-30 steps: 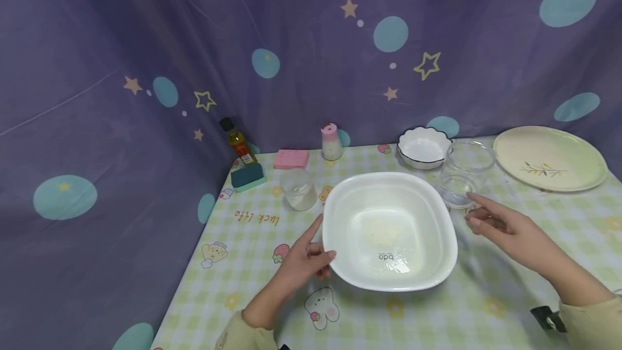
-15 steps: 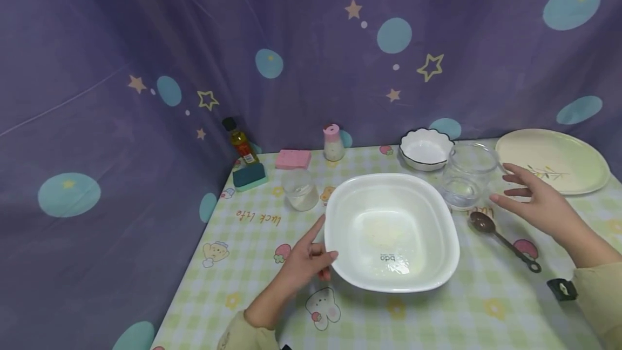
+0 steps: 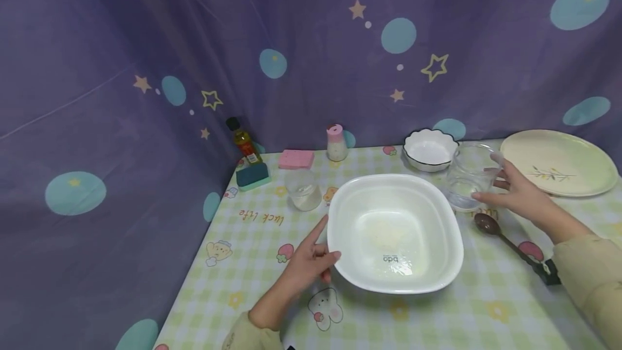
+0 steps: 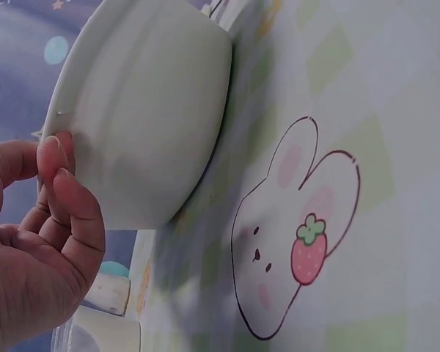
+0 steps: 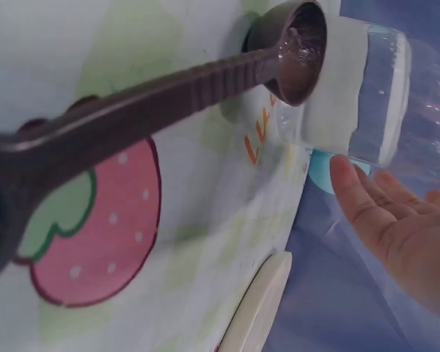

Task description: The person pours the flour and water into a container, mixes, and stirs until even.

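Note:
A white square basin (image 3: 396, 287) stands mid-table, with a little pale, wet stuff on its floor. My left hand (image 3: 306, 261) grips its left rim, thumb over the edge and fingers curled beneath; the left wrist view shows this against the basin wall (image 4: 158, 110). My right hand (image 3: 525, 194) is at the right side of a clear cup (image 3: 464, 199) holding liquid. Its thumb lies in front and its fingers reach behind. In the right wrist view its extended fingertips (image 5: 342, 170) are right at the cup's wall. A brown measuring spoon (image 3: 507, 241) lies below the cup.
Behind the basin stand a white scalloped dish (image 3: 430, 150), a pink-topped shaker (image 3: 336, 145), a pink sponge (image 3: 296, 159), an oil bottle (image 3: 245, 143) and a green sponge (image 3: 253, 177). A small clear cup (image 3: 303, 192) sits left; an oval plate (image 3: 563, 172) lies far right.
My right hand has moved from beside the basin, out to the right, then in to the cup. The spoon, hidden under that arm before, now shows. My left hand keeps its grip.

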Demonstrator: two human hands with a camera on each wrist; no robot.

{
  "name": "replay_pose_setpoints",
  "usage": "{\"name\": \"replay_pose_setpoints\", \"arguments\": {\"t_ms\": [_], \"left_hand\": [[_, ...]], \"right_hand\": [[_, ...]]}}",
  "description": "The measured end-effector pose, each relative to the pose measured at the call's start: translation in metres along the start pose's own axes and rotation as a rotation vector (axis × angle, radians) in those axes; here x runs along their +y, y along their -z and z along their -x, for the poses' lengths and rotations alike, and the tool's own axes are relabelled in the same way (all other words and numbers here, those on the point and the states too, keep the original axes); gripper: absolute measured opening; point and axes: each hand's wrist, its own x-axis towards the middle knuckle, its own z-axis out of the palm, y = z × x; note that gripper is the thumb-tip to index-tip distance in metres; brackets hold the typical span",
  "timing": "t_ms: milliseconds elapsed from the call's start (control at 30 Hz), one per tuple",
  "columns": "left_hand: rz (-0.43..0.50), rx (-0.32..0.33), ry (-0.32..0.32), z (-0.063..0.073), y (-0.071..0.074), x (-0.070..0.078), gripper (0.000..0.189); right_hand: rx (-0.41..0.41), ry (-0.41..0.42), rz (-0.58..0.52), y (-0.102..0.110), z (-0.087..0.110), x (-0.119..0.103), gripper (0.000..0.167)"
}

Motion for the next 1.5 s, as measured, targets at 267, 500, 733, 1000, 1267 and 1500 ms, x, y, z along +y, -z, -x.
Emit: {"name": "replay_pose_setpoints", "arguments": {"t_ms": [267,500,733,1000,1267,1500], "left_hand": [[0.013,0.004,0.0,0.001,-0.001,0.0,0.081],[0.043,-0.007,0.006,0.0,0.0,-0.001,0.082],[0.06,-0.016,-0.001,0.0,0.001,-0.002,0.082],[0.066,-0.019,0.004,0.0,0.0,-0.001,0.082],[0.055,-0.009,0.024,0.001,0.001,0.001,0.081],[0.056,-0.011,0.02,0.0,0.001,0.001,0.08]], "right_hand": [[0.031,0.014,-0.021,-0.007,-0.01,0.001,0.114],[0.05,0.034,-0.029,-0.008,-0.014,0.005,0.112],[0.062,0.079,-0.06,-0.01,-0.016,0.009,0.111],[0.117,0.079,-0.031,-0.014,-0.016,0.012,0.104],[0.138,0.043,-0.071,-0.014,-0.016,0.015,0.104],[0.174,0.076,-0.03,-0.009,-0.01,0.005,0.104]]}}
